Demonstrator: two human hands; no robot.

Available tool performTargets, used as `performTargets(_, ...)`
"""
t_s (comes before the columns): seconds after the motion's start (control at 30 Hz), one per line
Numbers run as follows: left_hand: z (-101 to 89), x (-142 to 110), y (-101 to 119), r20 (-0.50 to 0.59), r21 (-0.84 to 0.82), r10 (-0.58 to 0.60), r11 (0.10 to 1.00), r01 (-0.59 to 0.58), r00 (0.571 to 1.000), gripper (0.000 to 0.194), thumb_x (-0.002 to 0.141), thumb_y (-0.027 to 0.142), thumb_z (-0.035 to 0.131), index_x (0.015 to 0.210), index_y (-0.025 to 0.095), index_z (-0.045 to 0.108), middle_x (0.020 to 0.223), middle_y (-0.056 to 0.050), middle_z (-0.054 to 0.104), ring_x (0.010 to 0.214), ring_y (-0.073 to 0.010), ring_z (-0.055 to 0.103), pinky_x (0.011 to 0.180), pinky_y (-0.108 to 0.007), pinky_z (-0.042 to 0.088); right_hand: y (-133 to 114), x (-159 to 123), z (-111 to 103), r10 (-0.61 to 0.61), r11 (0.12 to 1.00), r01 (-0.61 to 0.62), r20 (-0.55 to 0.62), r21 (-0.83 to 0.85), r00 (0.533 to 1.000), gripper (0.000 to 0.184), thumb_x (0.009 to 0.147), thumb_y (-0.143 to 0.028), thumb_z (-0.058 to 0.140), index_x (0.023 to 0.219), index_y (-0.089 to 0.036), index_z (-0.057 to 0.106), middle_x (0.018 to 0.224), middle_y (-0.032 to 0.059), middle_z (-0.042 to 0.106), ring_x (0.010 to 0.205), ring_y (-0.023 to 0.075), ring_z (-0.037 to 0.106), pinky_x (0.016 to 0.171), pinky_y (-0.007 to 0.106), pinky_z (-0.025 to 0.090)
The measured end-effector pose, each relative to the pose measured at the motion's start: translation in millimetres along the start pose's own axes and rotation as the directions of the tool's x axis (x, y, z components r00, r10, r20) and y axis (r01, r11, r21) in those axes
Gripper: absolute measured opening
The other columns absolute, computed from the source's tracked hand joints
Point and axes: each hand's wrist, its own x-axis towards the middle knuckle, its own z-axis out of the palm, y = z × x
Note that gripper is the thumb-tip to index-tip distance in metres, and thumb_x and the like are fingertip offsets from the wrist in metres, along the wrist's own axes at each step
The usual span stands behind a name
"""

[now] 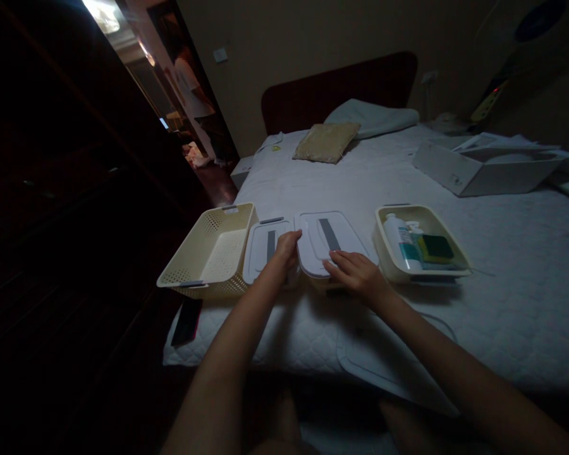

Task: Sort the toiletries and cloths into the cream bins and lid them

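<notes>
A storage box with a pale lid and a grey handle strip, its lid [308, 243] on top, stands in front of me on the bed. My left hand [288, 248] is closed at the lid's left edge, with most of its fingers hidden. My right hand [360, 273] rests on the lid's near right part, fingers stretched out and apart. Directly left of it is a second lidded box [258, 249], partly covered by my left arm. An open cream bin [382, 253] on the right holds a white bottle [401, 240] and a green-yellow sponge [435, 248].
An open perforated cream basket [222, 253] sits at the left, with a dark phone-like object [187, 321] before it. A loose pale lid [379, 354] lies at the bed's front edge. Farther back are a cushion [325, 142] and a white carton [474, 174]. A person [189, 82] stands beyond the doorway.
</notes>
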Motion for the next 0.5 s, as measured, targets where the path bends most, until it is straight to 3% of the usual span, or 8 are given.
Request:
performTargets(0.07,-1.3,1,-3,-0.042,0.057,0.019,0.998,-0.017,0.999,0.009,0.064,0.018,0.064,0.064,0.012,0.057,0.058,-0.001,0.058,0.051,-0.0125,0.052,0.063,-0.03,0.045,-1,-6,2,-0.011,0.998,0.01,0.014,0.058,1.0,0.028,0.088,-0.027,0.045,0.108,-0.021,0.064,0.117,0.0111,0.062,0.109,0.0233,0.056,0.091,0.043,0.044)
performTargets(0.17,-4.7,4,-7,-0.095,0.088,0.016,0.996,-0.008,0.995,0.008,0.066,0.016,0.061,0.061,0.014,0.055,0.058,0.0,0.057,0.051,-0.0117,0.052,0.064,-0.031,0.045,1,-17,6,0.038,0.99,-0.032,-0.043,0.135,0.998,0.043,0.08,-0.046,0.055,0.111,-0.017,0.061,0.12,0.0149,0.058,0.111,0.027,0.053,0.093,0.045,0.042)
performTargets(0.27,-8.7,6,-9,-0.124,0.063,-0.016,0.998,0.024,0.992,0.005,0.069,0.015,0.058,0.065,0.014,0.056,0.062,-0.001,0.059,0.057,-0.0132,0.057,0.068,-0.031,0.046,9,-22,10,0.277,0.95,-0.248,-0.144,0.189,0.95,0.045,0.083,-0.044,0.048,0.113,-0.013,0.059,0.117,0.0175,0.057,0.11,0.0268,0.052,0.093,0.043,0.041)
performTargets(0.4,-10.8,7,-11,-0.122,0.014,-0.06,0.998,0.062,0.991,0.002,0.068,0.013,0.059,0.069,0.012,0.058,0.063,-0.002,0.061,0.059,-0.0135,0.058,0.069,-0.03,0.047,29,-16,15,0.65,0.751,-0.582,-0.192,0.311,0.736,0.047,0.086,-0.043,0.039,0.113,-0.009,0.057,0.106,0.018,0.057,0.098,0.0251,0.055,0.087,0.042,0.043)
performTargets(0.5,-9.7,6,-12,-0.087,-0.001,-0.07,0.998,0.07,0.994,0.002,0.069,0.013,0.058,0.069,0.011,0.059,0.063,-0.004,0.061,0.059,-0.0132,0.057,0.068,-0.029,0.048,43,-10,19,0.834,0.481,-0.731,0.005,0.484,0.552,0.049,0.081,-0.046,0.043,0.111,-0.01,0.056,0.09,0.0126,0.06,0.078,0.0215,0.059,0.071,0.037,0.048)
